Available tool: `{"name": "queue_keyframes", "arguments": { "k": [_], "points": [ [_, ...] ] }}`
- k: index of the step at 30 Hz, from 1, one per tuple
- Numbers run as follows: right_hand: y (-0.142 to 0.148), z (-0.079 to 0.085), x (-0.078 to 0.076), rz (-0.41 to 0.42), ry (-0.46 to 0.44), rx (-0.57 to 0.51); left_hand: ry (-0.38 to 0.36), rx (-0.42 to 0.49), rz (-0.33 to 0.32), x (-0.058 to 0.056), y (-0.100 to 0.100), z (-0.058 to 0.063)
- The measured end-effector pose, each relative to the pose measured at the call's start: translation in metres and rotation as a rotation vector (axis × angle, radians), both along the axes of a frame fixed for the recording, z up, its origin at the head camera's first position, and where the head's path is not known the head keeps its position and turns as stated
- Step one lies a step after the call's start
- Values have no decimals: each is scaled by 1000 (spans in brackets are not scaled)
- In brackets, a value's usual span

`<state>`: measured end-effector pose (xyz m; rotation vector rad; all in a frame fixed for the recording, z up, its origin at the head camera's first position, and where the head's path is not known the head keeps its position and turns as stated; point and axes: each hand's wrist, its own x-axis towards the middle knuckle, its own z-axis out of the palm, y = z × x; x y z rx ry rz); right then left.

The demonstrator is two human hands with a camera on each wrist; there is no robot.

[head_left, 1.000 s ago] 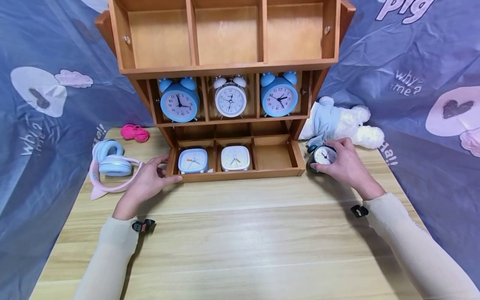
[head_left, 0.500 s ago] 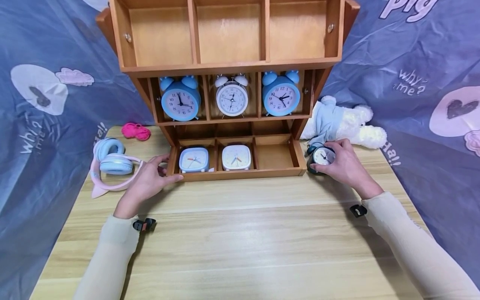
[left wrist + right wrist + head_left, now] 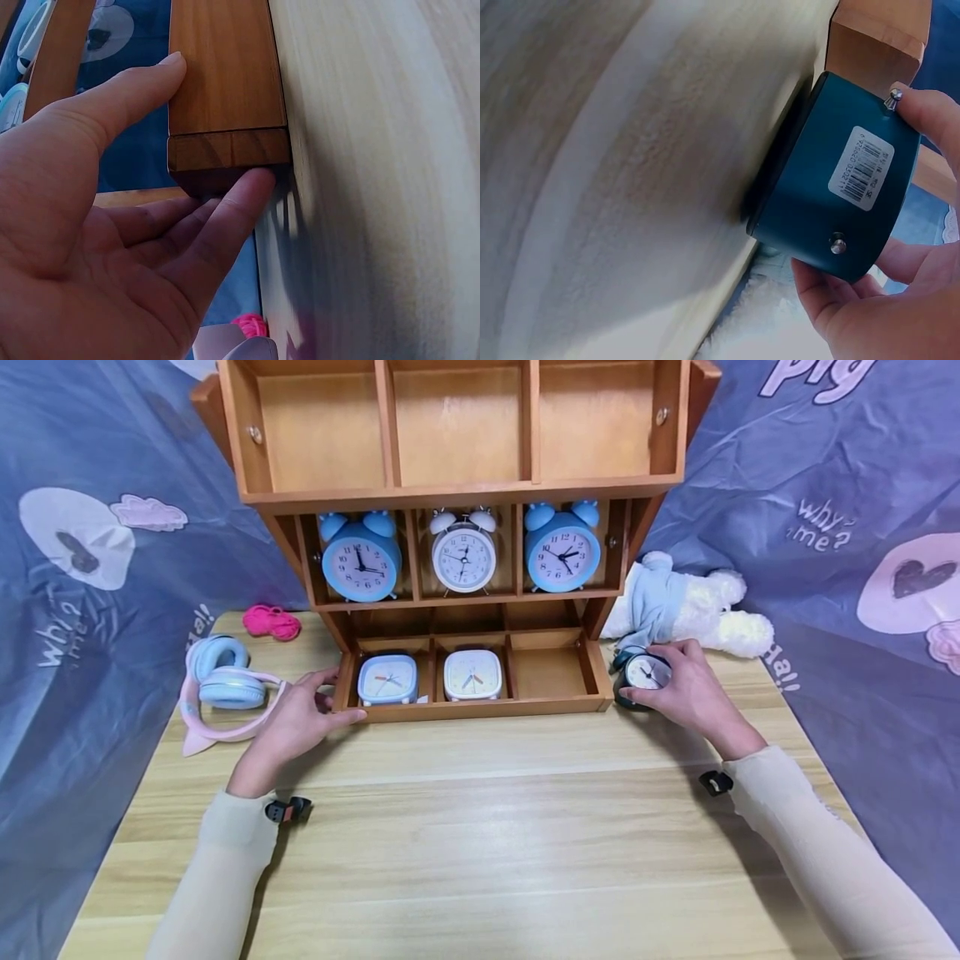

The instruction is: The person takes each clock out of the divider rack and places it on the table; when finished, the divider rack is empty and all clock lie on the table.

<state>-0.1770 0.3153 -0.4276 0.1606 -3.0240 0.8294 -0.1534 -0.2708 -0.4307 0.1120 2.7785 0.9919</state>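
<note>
Nothing is shifting: the right hand (image 3: 693, 695) is still gripping the green clock (image 3: 647, 672), the left hand (image 3: 295, 724) the shelf corner (image 3: 229, 150); work seems to be pausing.

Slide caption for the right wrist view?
Right hand grips a teal clock, barcode label showing, beside a wooden rack.

Both arms (image 3: 225, 868) reach forward, hands (image 3: 296, 724) (image 3: 688, 692) well apart, fingers (image 3: 231, 229) bent.

On the table (image 3: 480, 827), headphones (image 3: 232, 689) are placed left of the shelf (image 3: 459, 494), with yarn (image 3: 272, 622) behind them. Three clocks (image 3: 463, 560) are set across the shelf's middle row, two clocks (image 3: 387, 680) in the bottom row's left and centre compartments. At right, another clock (image 3: 645, 672) is held before a plush (image 3: 663, 606).
</note>
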Motion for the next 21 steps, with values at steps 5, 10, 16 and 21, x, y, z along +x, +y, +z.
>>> {"name": "queue_keyframes", "arguments": {
  "k": [5, 10, 16, 21],
  "points": [
    [1, 2, 0, 1, -2, -2, 2, 0, -1, 0, 0, 0],
    [2, 3, 2, 4, -8, -6, -5, -5, 4, -1, 0, -1],
    [3, 2, 3, 3, 7, -12, -3, -8, 5, -2, 0, -2],
    [4, 2, 3, -1, 17, -18, -2, -6, 6, -2, 0, -2]
  ]
}}
